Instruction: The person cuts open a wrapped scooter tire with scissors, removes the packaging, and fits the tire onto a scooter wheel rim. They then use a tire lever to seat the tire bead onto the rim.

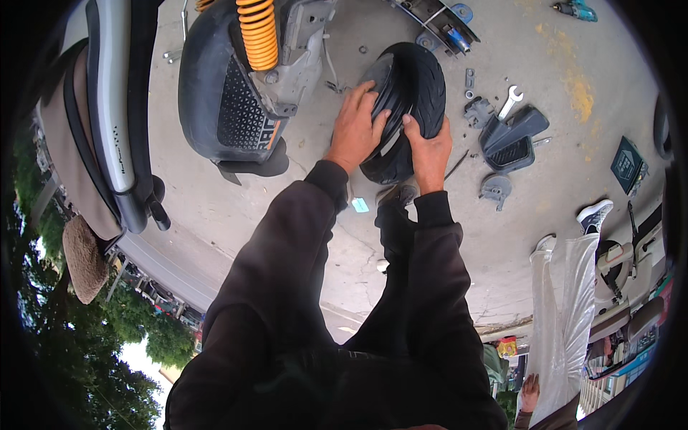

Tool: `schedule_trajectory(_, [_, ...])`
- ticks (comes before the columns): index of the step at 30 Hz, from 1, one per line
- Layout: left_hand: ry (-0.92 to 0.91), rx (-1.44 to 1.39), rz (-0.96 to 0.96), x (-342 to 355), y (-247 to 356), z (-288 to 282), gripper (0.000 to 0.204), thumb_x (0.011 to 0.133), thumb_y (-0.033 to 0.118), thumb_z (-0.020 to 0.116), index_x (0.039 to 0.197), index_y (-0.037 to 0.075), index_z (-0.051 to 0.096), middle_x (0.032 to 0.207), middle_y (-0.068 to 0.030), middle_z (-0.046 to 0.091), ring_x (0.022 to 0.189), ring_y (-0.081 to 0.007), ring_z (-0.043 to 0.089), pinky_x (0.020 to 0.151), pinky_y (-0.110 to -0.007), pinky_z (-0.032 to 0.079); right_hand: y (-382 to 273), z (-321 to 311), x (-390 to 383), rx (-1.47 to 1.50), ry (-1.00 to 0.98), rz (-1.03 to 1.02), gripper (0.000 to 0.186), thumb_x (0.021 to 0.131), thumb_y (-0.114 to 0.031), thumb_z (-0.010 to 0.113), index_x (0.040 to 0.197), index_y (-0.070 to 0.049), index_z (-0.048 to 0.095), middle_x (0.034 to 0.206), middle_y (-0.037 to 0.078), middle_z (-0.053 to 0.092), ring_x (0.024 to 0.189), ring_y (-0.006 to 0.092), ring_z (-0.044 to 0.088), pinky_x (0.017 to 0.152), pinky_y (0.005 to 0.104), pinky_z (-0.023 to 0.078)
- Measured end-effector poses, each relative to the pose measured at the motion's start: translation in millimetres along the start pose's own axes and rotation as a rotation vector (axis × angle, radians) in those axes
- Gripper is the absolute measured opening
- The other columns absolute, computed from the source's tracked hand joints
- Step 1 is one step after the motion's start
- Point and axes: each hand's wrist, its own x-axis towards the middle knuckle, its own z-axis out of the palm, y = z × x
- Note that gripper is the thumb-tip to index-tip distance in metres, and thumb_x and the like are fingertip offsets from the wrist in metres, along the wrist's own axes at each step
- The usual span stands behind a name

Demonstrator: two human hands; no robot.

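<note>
A black tyre [430,89] with a grooved tread stands on the concrete just ahead of my feet, its dark opening tipped up toward me. My left hand [352,129] grips its left side, thumb at the edge of the opening and fingers over the sidewall. On the near right side my right hand [430,149] holds it, with the thumb pressed on the upper edge and the other fingers mostly hidden behind the rubber. Both hands are closed on the tyre, well apart from each other.
A scooter rear end with an orange spring [256,36] stands at left. Right of the tyre lie a wrench [511,102], a black plastic housing [512,140] and a round grey part [496,189]. A teal drill [575,10] lies far right. Another person's legs [562,301] are at right.
</note>
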Motion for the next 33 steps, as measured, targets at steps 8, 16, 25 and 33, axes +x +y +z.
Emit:
schedule_trajectory(8, [0.075,0.131,-0.007,-3,22,37,0.034,0.092,0.018,0.068,0.118,0.000,0.058,0.134,-0.0164,0.057,0.117,-0.0398,0.057,0.096,-0.047,0.049,31,-7,-14,0.003,0.125,0.011,0.044,0.089,-0.023,0.078,0.116,0.007,0.061,0.104,0.012,0.070,0.091,0.0180,0.062,0.086,0.0324,0.050])
schedule_trajectory(16, [0.070,0.052,0.057,-2,23,39,0.038,0.092,0.021,0.069,0.119,-0.002,0.055,0.126,-0.0232,0.057,0.113,-0.0424,0.058,0.095,-0.048,0.048,12,-45,53,0.428,-0.297,0.344,0.065,0.091,-0.038,0.076,0.123,0.015,0.060,0.115,0.020,0.070,0.101,0.0241,0.070,0.089,0.0340,0.055])
schedule_trajectory(25, [0.218,-0.130,0.245,-23,-22,9,0.025,0.087,0.007,0.069,0.105,-0.007,0.060,0.109,-0.0196,0.060,0.097,-0.0395,0.061,0.083,-0.042,0.048,32,-10,18,0.540,-0.419,0.103,0.055,0.083,-0.015,0.083,0.125,0.007,0.054,0.113,0.016,0.066,0.095,0.0215,0.069,0.084,0.0341,0.057])
schedule_trajectory(33, [0.343,-0.060,0.304,-36,-28,2,0.024,0.085,0.008,0.072,0.101,-0.006,0.062,0.113,-0.0189,0.061,0.104,-0.0401,0.060,0.088,-0.045,0.049,38,-1,-1,0.495,-0.444,-0.046,0.063,0.082,-0.012,0.083,0.134,0.004,0.051,0.122,0.015,0.064,0.107,0.0216,0.065,0.096,0.0353,0.053])
